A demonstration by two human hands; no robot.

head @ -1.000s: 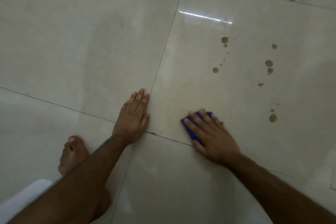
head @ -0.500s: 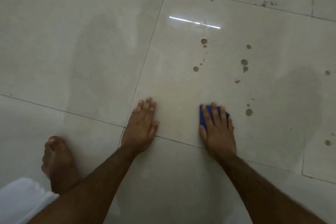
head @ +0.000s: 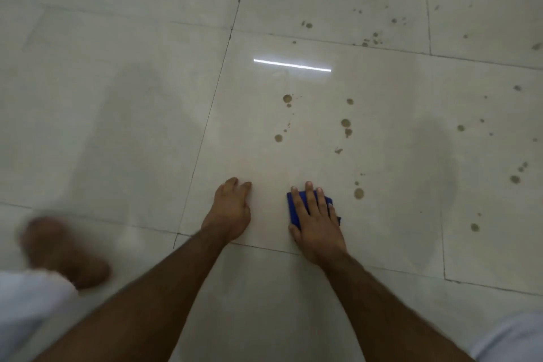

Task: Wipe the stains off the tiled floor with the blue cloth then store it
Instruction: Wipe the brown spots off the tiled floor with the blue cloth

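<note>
I see the right hand (head: 316,222) laid flat on the blue cloth (head: 294,209), fingers straight and spread, pressing it against the tiled floor (head: 132,126). The cloth sits folded under the palm — its left edge shows past the thumb. The left hand (head: 230,209) rests on the same tile just beside it, holding nothing, fingers somewhat bent at the tips. Brown stains (head: 358,193) lie ahead and to the right, the nearest just beside the cloth. A blurred bare foot (head: 63,253) is at lower left.
</note>
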